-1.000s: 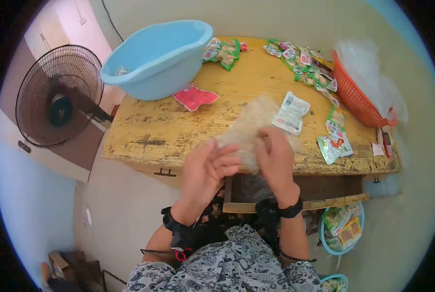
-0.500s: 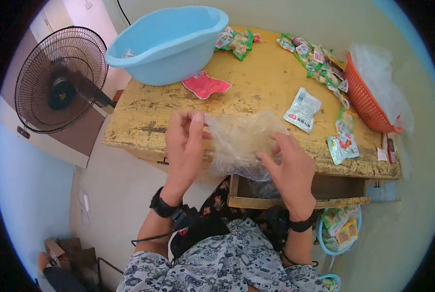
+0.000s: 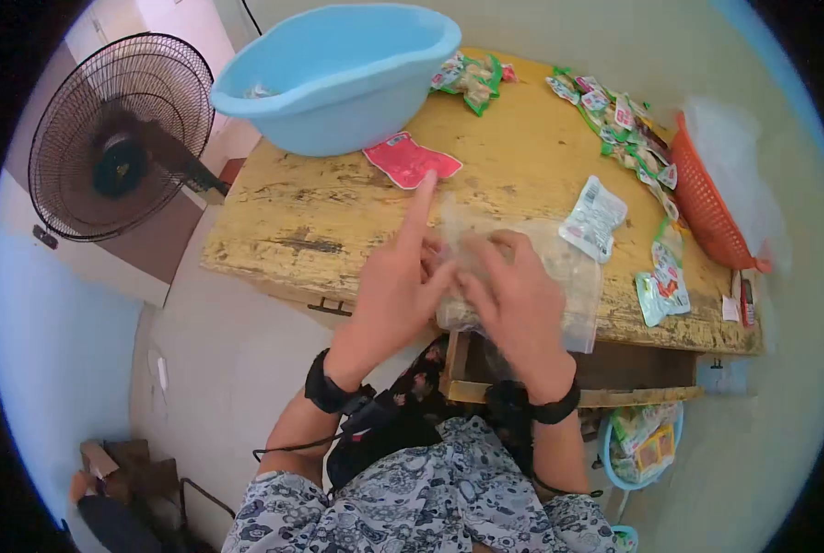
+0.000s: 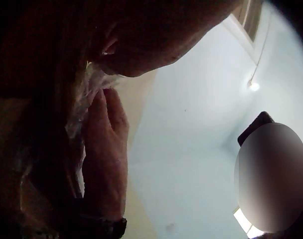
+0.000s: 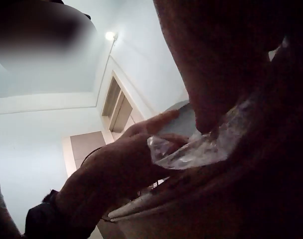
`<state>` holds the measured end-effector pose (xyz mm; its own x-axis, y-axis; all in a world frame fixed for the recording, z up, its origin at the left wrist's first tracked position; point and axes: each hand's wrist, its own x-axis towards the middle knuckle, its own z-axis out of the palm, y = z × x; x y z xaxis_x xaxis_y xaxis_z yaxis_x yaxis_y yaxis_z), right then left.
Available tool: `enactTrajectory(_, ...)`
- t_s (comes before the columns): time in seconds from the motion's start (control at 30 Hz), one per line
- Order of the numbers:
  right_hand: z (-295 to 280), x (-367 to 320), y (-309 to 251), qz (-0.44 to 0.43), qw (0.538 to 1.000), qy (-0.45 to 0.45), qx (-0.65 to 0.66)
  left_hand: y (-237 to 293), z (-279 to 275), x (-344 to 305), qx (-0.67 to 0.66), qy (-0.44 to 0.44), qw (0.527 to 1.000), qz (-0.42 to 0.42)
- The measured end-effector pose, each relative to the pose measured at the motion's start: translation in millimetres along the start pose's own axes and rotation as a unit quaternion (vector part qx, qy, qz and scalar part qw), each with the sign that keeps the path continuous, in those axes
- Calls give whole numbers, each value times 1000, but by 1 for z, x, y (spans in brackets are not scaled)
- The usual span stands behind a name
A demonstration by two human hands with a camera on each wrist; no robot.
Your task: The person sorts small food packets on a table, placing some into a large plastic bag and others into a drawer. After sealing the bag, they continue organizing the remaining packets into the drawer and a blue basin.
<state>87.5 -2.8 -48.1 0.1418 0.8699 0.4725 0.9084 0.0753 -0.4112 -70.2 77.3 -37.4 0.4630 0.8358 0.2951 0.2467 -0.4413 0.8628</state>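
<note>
A thin clear plastic bag (image 3: pixel 573 293) lies at the table's front edge, partly over the open drawer. My left hand (image 3: pixel 395 281) holds its left side between thumb and curled fingers, the index finger stretched out toward a pink packet (image 3: pixel 412 162). Close beside it, my right hand (image 3: pixel 520 309) pinches the same bag, fingertips almost meeting the left thumb. Crumpled film (image 5: pixel 191 152) shows between the hands in the right wrist view. In the left wrist view, the right hand (image 4: pixel 105 144) grips the bag's edge. A white packet (image 3: pixel 594 219) lies just beyond the bag.
A blue basin (image 3: pixel 338 120) stands at the back left. Snack packets (image 3: pixel 619 120) lie along the back right, near an orange basket (image 3: pixel 707 198) with plastic bags. A silver-green packet (image 3: pixel 662 293) lies at right. Below is the open drawer (image 3: pixel 614 373); a fan (image 3: pixel 122 138) stands left.
My hands were apart with the bag spread between them half a second ago. Now they have come together at its left side, the left index finger straightened. The head view has shifted slightly.
</note>
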Motion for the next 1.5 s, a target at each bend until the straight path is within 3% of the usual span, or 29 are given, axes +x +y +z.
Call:
enactTrajectory(0.13,-6,4,3,0,996,-15,-83,-17,-22,2,-53,-40,997,-25)
enactTrajectory(0.23,-1,2,5,-13,992,-8,-122,-11,-31,0,-22,-55,998,-29)
enactTrajectory(0.33,16,-2,0,-30,981,-11,-190,-4,-30,-3,197,92,967,130)
enactTrajectory(0.43,32,-2,-18,-25,980,-42,-195,39,-28,-10,124,175,958,192)
enactTrajectory(0.5,33,-3,-27,-30,987,-23,-155,57,-22,-19,126,84,947,282)
enactTrajectory(0.57,36,-5,-32,-31,992,6,-121,69,-5,-16,140,7,938,319)
enactTrajectory(0.73,43,-12,-22,-9,999,20,-45,70,41,18,239,-100,919,297)
enactTrajectory(0.83,47,-12,-12,-5,999,35,0,42,46,47,201,-139,935,256)
enactTrajectory(0.9,45,-13,-5,-32,997,66,29,21,44,60,45,-179,976,114)
enactTrajectory(0.93,41,-14,-1,-50,994,85,41,14,44,65,-35,-200,978,39)
enactTrajectory(1.03,11,-21,11,-66,982,91,150,-1,50,65,-162,-152,969,-109)
enactTrajectory(1.07,0,-25,12,-67,974,80,201,0,50,62,-107,-172,978,-56)
enactTrajectory(1.23,-31,-55,38,-48,976,115,176,7,48,55,84,-222,958,157)
enactTrajectory(1.37,-73,-70,62,-17,975,151,165,16,48,55,135,-233,943,197)
enactTrajectory(1.5,-114,-55,96,-5,991,112,77,19,58,43,204,-184,926,259)
